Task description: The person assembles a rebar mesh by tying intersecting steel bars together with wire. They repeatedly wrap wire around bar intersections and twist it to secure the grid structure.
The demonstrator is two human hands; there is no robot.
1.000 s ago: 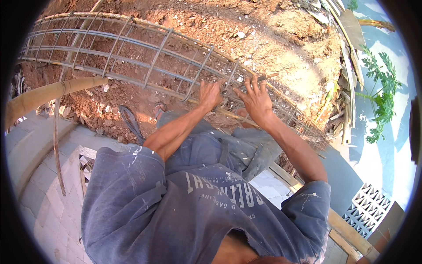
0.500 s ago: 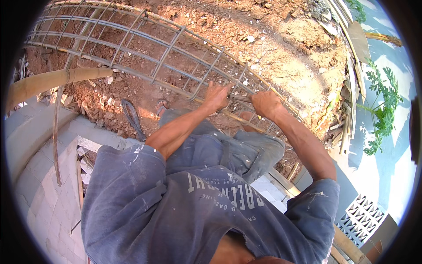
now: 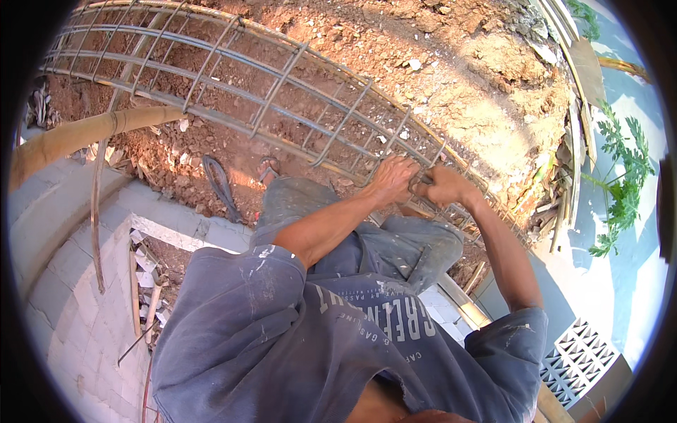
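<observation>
A long rebar cage (image 3: 282,83) of steel bars with square stirrups runs from the upper left down towards the lower right, in front of my knees. At its nearer right part my left hand (image 3: 395,179) is closed, fingers curled over the bars. My right hand (image 3: 451,187) is closed just beside it, thumb and fingers pinched towards the left hand. Between the two sets of fingertips shows a small dark piece, too small and covered to name. Stirrups stand close together around and beyond my hands.
A bamboo pole (image 3: 106,130) juts in from the left, its end by the cage. A black sandal (image 3: 220,185) lies on the reddish soil (image 3: 465,77) near my foot. Pale tiles (image 3: 63,338) are at lower left. A green plant (image 3: 620,183) and boards (image 3: 575,141) edge the right.
My left hand has moved right along the cage, bringing it close to my right hand. My right hand has shifted slightly right and lower. The view has shifted a little.
</observation>
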